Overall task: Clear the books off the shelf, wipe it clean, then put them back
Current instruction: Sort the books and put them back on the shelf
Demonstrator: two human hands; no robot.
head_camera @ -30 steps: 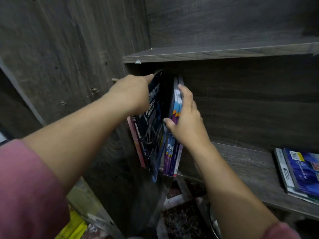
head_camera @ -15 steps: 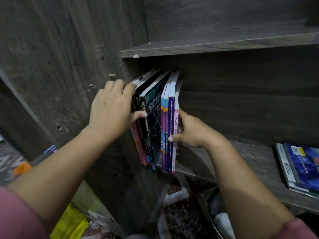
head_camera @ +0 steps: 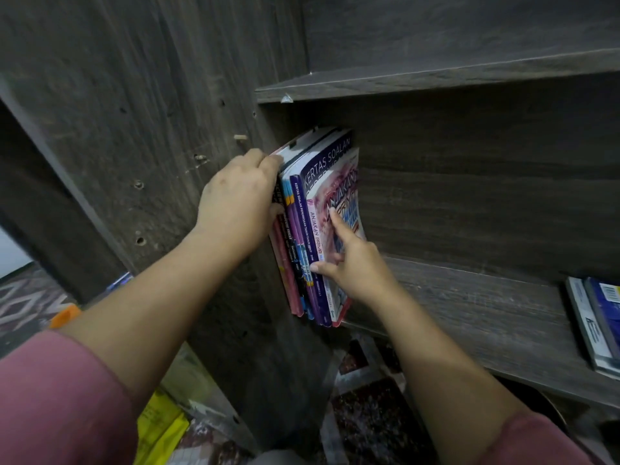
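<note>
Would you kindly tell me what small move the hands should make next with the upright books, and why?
Probably lay the right hand flatter against the pink book before shifting the bunch. Its cover bows outward and is held mainly by a forefinger and thumb, while the left hand grips the other side of the upright books, whose lower ends overhang the shelf edge.

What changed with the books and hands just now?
The pink book has turned its cover into view and bows; the right hand now lays a finger up that cover, thumb on the spine. The left hand stays curled round the left edge of the upright books. Those stay at the left end of the shelf; the flat books are unmoved.
</note>
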